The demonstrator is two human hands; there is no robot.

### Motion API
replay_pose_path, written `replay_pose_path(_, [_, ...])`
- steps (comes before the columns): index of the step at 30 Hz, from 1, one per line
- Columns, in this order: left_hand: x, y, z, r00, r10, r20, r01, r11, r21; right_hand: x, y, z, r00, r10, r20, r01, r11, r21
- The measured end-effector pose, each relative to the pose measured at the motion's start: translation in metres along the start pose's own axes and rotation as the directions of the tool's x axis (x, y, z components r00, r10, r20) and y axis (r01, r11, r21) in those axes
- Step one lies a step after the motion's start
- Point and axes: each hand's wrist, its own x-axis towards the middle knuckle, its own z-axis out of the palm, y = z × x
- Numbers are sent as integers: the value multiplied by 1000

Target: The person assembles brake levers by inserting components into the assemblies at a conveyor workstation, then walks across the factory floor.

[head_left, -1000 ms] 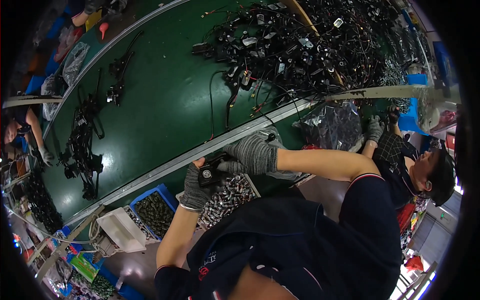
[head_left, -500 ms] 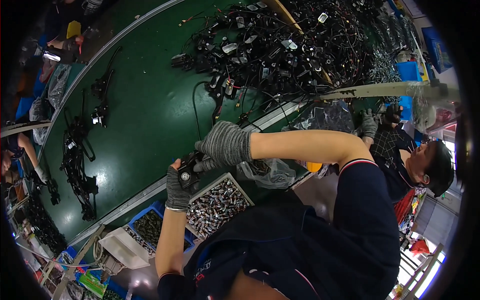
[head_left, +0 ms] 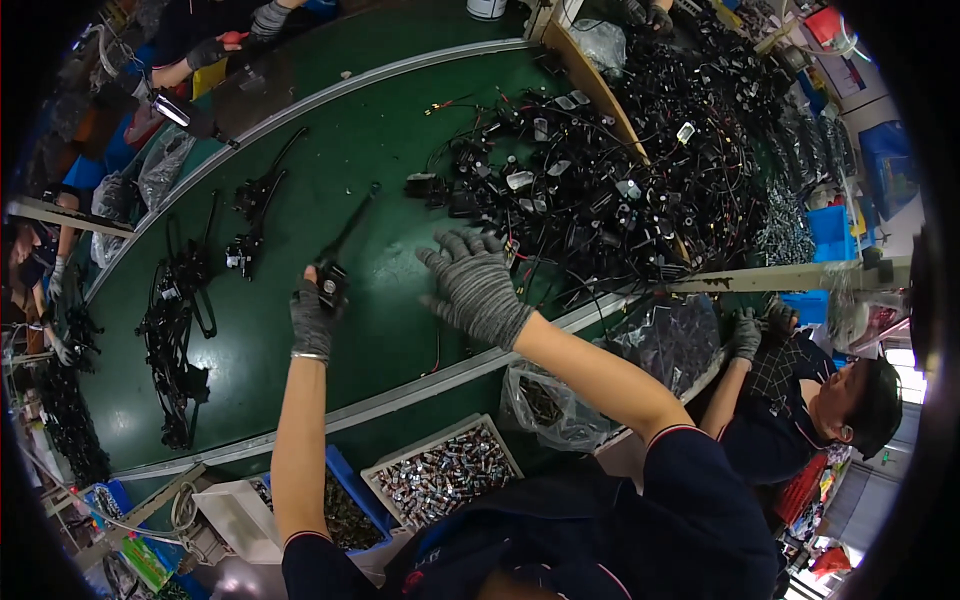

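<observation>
Over the green work surface (head_left: 290, 380), my left hand (head_left: 312, 322) in a grey knit glove is closed round a black brake lever (head_left: 334, 276). Its long handle points away from me and to the right. My right hand (head_left: 480, 288), gloved alike, is spread beside the near edge of a big heap of black lever parts and cables (head_left: 540, 165); nothing is in it. Farther left lie one or two loose black levers (head_left: 255, 205), with a bundle of black levers (head_left: 175, 320) beyond them.
Below the metal rail (head_left: 400, 390) stand a tray of small metal fittings (head_left: 445, 475), a blue bin (head_left: 355, 490) and a white box (head_left: 240, 515). A clear plastic bag (head_left: 555, 400) lies nearby. A co-worker (head_left: 790, 400) is at the right; others work at left.
My hands have come apart. The left has moved forward and left with the brake lever; the right has let go and opened toward the heap. The whole view has shifted too.
</observation>
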Motion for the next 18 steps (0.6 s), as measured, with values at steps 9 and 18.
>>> replay_pose_path(9, [49,33,50,787,608,107,-468,475,745,-5,157,14,968,249,-16,-240,910,-338])
replay_pose_path(18, [61,75,-105,522,836,170,-120,-126,985,-17,151,-14,963,205,-176,-249,925,-287])
